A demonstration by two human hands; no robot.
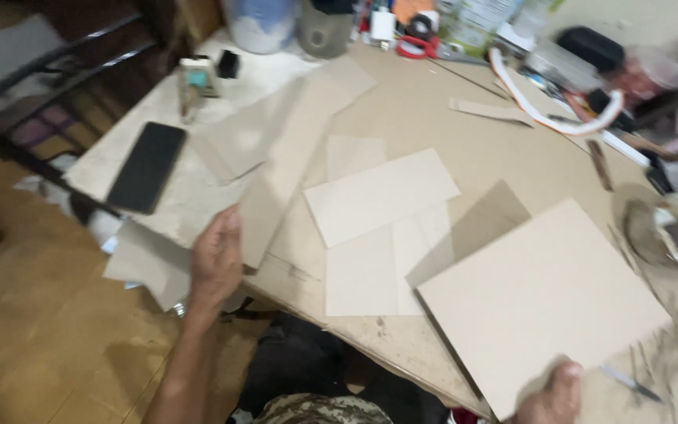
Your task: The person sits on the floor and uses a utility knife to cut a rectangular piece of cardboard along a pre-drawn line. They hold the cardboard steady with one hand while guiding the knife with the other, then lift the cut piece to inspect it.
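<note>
1. The right hand (552,395), nearest the camera, pinches the large cardboard sheet (539,302) by its near corner; a firmer grip would help.
2. The left hand (216,263) clasps a long cardboard strip (296,157) stretching beyond its fingers.

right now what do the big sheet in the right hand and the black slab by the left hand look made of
The big sheet looks like stiff greyboard or thick card: matte beige-grey, flat, casting a sharp shadow while the right hand lifts its edge. The black slab looks like glass-faced plastic or metal, probably a phone: dark, smooth, rounded corners. The blur leaves both open. The left hand grips a thinner card strip.
</note>
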